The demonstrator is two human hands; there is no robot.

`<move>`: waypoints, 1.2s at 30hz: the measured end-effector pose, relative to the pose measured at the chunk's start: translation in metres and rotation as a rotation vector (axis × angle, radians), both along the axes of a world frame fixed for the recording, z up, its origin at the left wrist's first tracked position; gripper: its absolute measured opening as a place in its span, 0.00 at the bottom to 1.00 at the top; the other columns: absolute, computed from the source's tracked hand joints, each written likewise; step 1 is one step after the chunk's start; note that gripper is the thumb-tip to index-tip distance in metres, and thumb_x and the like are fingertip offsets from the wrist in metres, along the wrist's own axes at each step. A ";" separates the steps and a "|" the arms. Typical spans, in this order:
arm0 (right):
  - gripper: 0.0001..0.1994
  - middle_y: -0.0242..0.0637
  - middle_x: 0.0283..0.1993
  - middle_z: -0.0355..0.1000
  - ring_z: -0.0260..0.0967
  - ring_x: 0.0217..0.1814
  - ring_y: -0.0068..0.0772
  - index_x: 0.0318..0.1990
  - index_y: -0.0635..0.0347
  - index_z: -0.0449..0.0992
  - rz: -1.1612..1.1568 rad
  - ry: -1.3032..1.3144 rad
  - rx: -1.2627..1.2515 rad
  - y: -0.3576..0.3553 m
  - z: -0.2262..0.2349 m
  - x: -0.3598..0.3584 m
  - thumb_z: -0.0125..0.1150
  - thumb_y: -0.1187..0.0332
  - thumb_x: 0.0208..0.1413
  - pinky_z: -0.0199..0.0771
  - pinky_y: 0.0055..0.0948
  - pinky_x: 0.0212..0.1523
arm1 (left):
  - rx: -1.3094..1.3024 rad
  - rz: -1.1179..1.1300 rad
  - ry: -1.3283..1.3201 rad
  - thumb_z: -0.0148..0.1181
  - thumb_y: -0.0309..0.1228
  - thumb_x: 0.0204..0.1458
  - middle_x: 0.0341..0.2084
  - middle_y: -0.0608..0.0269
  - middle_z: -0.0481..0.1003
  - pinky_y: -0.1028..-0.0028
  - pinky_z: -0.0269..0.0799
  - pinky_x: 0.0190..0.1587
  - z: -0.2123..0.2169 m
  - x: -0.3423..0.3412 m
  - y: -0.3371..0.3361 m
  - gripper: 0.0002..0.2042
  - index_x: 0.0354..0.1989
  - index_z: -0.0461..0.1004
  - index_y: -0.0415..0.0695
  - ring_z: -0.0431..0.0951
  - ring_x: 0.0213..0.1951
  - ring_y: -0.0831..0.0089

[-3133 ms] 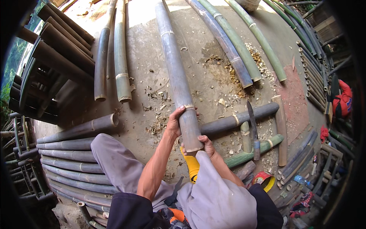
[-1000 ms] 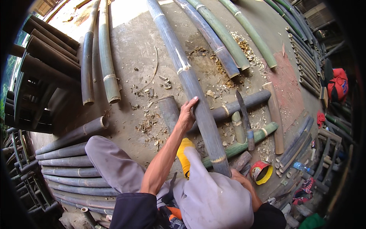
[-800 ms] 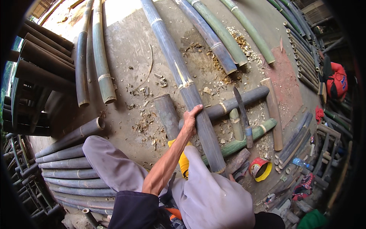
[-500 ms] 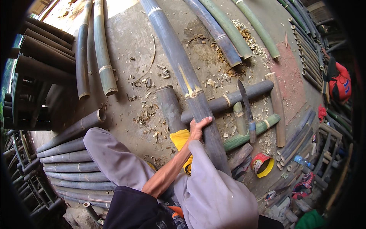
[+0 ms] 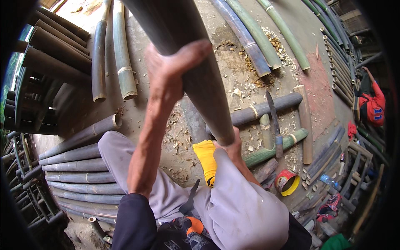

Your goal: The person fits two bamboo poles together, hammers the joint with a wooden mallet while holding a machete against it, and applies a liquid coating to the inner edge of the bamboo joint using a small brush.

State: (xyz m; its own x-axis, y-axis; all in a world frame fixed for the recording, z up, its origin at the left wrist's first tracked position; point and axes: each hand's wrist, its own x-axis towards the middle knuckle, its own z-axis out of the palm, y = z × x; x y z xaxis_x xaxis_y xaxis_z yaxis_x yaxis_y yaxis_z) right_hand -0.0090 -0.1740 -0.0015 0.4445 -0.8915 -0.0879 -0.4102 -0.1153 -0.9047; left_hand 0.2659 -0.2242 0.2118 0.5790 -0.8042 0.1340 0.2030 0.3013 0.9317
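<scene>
A thick dark bamboo pole [image 5: 196, 71] rises steeply in front of me, its upper part running out of the top of the view. Around its upper part my left hand [image 5: 173, 68] is wrapped, somewhat blurred, thumb across the near side. My right hand [image 5: 234, 146] grips the pole's lower end; my knee partly hides it. Below that end is a yellow sock-like cloth [image 5: 205, 155] between my legs. To the right, a long-bladed knife [image 5: 273, 110] leans across a low frame made of a dark bamboo piece [image 5: 266, 107] and a green bamboo piece [image 5: 283, 143].
Long bamboo poles [image 5: 125, 62] lie at the far left, and green ones [image 5: 287, 35] at the far right. Stacked bamboo [image 5: 83, 178] sits beside my left leg. A red and yellow tin [image 5: 286, 182] stands at right. A person in red [image 5: 373, 102] is at the far right edge.
The pole has gone from lying along the ground to being raised and tilted. My left hand has moved up it, and my right hand has come into view at its lower end.
</scene>
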 end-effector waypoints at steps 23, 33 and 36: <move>0.34 0.54 0.58 0.60 0.58 0.61 0.53 0.61 0.61 0.61 -0.291 1.007 -0.271 -0.125 0.003 -0.166 0.65 0.69 0.43 0.59 0.45 0.61 | -0.067 0.327 -0.528 0.67 0.26 0.38 0.38 0.46 0.75 0.65 0.76 0.45 0.029 0.012 0.043 0.29 0.51 0.66 0.29 0.79 0.40 0.59; 0.24 0.43 0.32 0.70 0.73 0.29 0.41 0.46 0.62 0.65 -0.214 0.545 0.270 -0.114 -0.028 -0.213 0.64 0.74 0.37 0.74 0.35 0.33 | -0.229 0.202 -0.254 0.62 0.34 0.39 0.52 0.48 0.62 0.55 0.54 0.64 0.006 -0.002 0.057 0.40 0.62 0.51 0.37 0.65 0.54 0.54; 0.24 0.36 0.28 0.67 0.71 0.24 0.27 0.45 0.58 0.62 -0.255 0.034 0.562 -0.088 0.011 -0.143 0.65 0.78 0.39 0.74 0.29 0.23 | -0.200 0.215 -0.327 0.67 0.33 0.34 0.50 0.49 0.65 0.59 0.60 0.62 0.019 -0.003 0.067 0.44 0.63 0.51 0.38 0.68 0.53 0.55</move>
